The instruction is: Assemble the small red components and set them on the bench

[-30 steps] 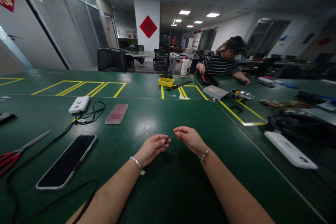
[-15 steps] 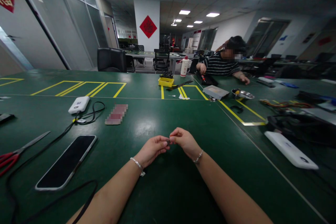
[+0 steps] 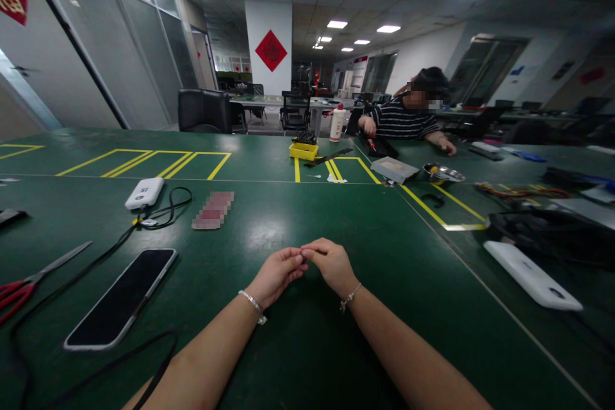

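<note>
My left hand (image 3: pixel 278 274) and my right hand (image 3: pixel 332 264) meet fingertip to fingertip above the green table (image 3: pixel 298 359). Both are closed in a pinch. Whatever sits between the fingertips is tiny and almost wholly covered, so its kind does not show. A beaded bracelet circles each wrist. To the left of my left arm lies a smartphone (image 3: pixel 122 298) with a dark screen and a pale case. A black cable (image 3: pixel 81 272) runs past the phone and across my left forearm.
Red-handled scissors (image 3: pixel 29 285) lie far left. A white power bank (image 3: pixel 144 193) joins the cable; another white power bank (image 3: pixel 531 275) lies right. Across the table sit a yellow tray (image 3: pixel 303 151), a metal bowl (image 3: pixel 442 173), a white bottle (image 3: pixel 337 125) and a person in a striped shirt (image 3: pixel 408 118).
My right hand has shifted slightly left, its fingertips now over those of my left hand. The small dark thing seen between them before is now mostly covered.
</note>
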Tool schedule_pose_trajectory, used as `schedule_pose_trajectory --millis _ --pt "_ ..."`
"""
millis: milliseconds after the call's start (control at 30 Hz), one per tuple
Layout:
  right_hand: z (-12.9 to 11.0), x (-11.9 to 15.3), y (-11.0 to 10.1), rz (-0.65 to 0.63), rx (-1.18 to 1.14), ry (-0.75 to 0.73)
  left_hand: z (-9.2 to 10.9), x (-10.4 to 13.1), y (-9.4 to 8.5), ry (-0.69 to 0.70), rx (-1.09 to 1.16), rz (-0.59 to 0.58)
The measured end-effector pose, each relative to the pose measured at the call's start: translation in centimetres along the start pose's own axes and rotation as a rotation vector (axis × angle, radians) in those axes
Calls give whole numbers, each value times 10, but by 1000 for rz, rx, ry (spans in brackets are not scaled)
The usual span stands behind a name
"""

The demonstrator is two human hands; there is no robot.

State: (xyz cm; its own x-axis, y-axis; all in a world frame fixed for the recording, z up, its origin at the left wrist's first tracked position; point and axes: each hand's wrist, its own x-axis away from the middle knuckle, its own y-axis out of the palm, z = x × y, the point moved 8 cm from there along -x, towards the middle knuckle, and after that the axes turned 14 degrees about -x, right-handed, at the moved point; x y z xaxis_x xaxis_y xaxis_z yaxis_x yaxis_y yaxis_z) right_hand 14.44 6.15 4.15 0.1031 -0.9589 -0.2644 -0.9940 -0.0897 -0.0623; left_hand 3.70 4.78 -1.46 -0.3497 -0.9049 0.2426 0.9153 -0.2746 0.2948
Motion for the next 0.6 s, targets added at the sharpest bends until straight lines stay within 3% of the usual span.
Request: schedule_pose_trajectory --millis 133,233,500,600 --pt "-8 1 6 -61 65 -94 -1 -2 -3 -1 46 20" --pt "-5 1 8 -97 50 -74 -1 -2 -4 8 67 22" --pt "27 2 14 -142 -370 264 2 0 -3 44 52 75" --pt "33 4 16 -167 -435 327 3 1 -3 36 30 103"
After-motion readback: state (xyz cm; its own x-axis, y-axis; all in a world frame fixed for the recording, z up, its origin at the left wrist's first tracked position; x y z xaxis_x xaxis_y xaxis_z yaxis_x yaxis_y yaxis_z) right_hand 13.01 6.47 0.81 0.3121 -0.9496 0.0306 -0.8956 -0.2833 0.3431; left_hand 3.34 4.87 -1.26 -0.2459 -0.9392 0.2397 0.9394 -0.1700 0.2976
